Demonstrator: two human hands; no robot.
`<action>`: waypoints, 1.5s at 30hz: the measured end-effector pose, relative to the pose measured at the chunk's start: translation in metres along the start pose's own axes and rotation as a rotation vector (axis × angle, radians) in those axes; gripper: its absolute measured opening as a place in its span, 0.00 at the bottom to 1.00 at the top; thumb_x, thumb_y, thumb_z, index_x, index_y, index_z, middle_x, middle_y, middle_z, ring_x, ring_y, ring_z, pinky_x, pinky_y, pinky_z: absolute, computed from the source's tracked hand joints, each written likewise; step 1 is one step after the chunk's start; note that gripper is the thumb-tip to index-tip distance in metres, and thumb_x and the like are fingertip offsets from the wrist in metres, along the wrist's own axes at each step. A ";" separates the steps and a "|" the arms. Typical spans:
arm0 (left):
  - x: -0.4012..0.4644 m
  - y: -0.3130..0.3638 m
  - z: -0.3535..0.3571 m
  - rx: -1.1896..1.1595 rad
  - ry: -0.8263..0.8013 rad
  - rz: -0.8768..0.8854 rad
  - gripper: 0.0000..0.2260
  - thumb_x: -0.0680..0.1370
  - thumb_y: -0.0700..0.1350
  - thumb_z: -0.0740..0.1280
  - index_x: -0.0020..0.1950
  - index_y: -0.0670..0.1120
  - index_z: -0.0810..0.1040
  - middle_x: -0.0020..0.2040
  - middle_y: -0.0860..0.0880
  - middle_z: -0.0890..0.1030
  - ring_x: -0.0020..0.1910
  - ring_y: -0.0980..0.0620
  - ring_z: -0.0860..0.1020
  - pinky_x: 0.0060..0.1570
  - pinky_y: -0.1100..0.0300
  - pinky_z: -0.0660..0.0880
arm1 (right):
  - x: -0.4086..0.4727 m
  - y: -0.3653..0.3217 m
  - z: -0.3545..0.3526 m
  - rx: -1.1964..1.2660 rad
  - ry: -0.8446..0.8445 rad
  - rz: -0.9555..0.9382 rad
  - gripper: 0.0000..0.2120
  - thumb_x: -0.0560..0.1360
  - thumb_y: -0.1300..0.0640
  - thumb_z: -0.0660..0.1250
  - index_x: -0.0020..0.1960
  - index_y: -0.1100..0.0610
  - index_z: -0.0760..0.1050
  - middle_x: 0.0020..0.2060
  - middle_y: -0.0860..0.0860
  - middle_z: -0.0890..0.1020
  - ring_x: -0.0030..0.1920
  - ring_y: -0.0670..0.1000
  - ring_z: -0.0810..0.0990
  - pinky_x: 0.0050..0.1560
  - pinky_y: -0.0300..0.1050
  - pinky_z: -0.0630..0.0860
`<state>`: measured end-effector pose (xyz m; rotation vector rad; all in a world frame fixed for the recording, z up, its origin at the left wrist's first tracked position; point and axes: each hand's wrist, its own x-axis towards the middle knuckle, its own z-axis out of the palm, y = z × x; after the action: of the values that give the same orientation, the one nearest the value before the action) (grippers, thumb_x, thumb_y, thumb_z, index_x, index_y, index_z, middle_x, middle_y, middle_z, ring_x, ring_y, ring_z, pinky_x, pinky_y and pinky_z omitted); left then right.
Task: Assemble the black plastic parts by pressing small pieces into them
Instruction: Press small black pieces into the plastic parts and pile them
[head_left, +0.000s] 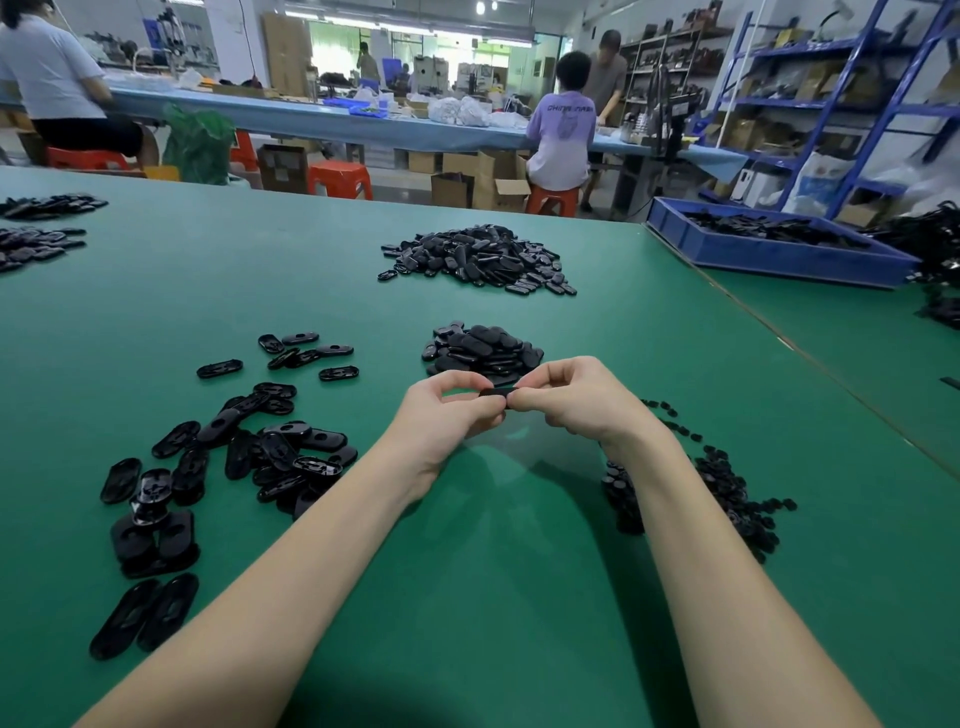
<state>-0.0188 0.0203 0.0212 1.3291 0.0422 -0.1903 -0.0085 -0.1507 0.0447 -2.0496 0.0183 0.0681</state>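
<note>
Both hands are raised above the green bench (467, 545) at scene centre, the left hand (447, 415) and right hand (569, 397) each pinching an opposite end of one black part (493, 392), whose long axis runs left to right between the fingertips; whether a small piece is already seated in it cannot be told. The supply of small pieces (727, 483) lies near right, just beside the right forearm and nearer that hand, while loose shells (249, 447) lie near left and a stacked pile (483, 348) sits just beyond the hands. Judged from this, pressing calls for no reach, and bare bench beneath the hands gives open room, with the bench edge well off to the right.
</note>
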 end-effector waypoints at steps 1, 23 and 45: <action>0.000 0.001 0.000 -0.040 -0.007 -0.019 0.08 0.74 0.31 0.72 0.47 0.43 0.79 0.39 0.44 0.84 0.36 0.50 0.83 0.45 0.64 0.81 | 0.000 0.000 0.001 0.005 0.002 -0.003 0.05 0.72 0.57 0.76 0.39 0.53 0.82 0.23 0.41 0.74 0.22 0.41 0.67 0.23 0.31 0.64; 0.001 -0.002 -0.002 0.061 0.133 -0.010 0.09 0.73 0.30 0.72 0.45 0.43 0.79 0.39 0.43 0.84 0.37 0.49 0.82 0.49 0.59 0.80 | 0.004 0.003 0.017 -0.060 0.070 -0.037 0.06 0.70 0.54 0.78 0.40 0.52 0.80 0.28 0.43 0.77 0.26 0.40 0.71 0.34 0.36 0.68; 0.004 -0.003 -0.007 0.006 0.045 -0.089 0.08 0.74 0.31 0.73 0.46 0.43 0.80 0.38 0.42 0.85 0.37 0.48 0.83 0.44 0.63 0.82 | -0.005 0.005 0.011 0.133 -0.043 0.039 0.04 0.73 0.60 0.77 0.41 0.57 0.82 0.27 0.49 0.79 0.28 0.44 0.76 0.31 0.35 0.74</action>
<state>-0.0144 0.0259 0.0158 1.3386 0.1392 -0.2356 -0.0144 -0.1435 0.0355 -1.9145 0.0347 0.1323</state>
